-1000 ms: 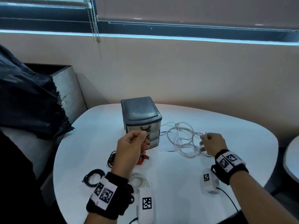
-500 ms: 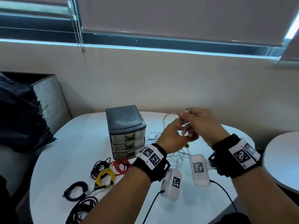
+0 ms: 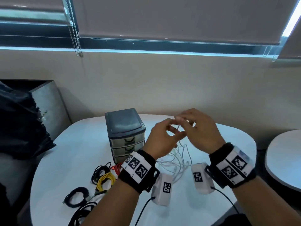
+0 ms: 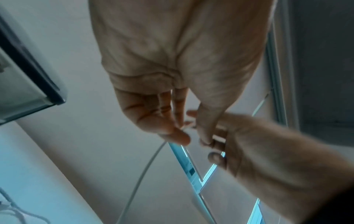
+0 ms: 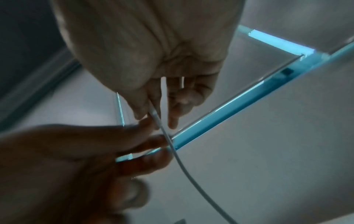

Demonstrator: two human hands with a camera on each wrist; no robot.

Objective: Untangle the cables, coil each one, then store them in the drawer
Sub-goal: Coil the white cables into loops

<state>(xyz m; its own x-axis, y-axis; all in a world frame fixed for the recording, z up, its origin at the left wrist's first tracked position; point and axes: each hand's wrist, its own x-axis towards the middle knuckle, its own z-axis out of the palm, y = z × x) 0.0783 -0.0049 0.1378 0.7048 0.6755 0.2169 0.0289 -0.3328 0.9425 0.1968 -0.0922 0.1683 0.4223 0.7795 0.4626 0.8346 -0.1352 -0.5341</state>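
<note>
Both hands meet in the air above the white table [image 3: 78, 154]. My right hand [image 3: 183, 122] [image 5: 153, 116] pinches the end of a thin white cable [image 3: 179, 149] [image 5: 178, 159] between thumb and fingers. Just below it, my left hand [image 3: 176, 132] [image 4: 182, 130] pinches the same cable [image 4: 141, 178]. The cable hangs down to a loose white tangle [image 3: 172, 165] on the table. A dark three-drawer unit [image 3: 125, 132] stands left of the hands, its drawers closed.
Coiled cables lie at the front left: black [image 3: 100, 171], yellow [image 3: 106, 180], red [image 3: 116, 168], a dark ring [image 3: 76, 196] and another black one [image 3: 84, 214]. A dark bag [image 3: 19, 124] sits to the left. A second round table [image 3: 286, 160] is at the right.
My left hand left the drawer unit and moved right to join the right hand. Both rose, lifting the white cable's end off the table; the view shifted right.
</note>
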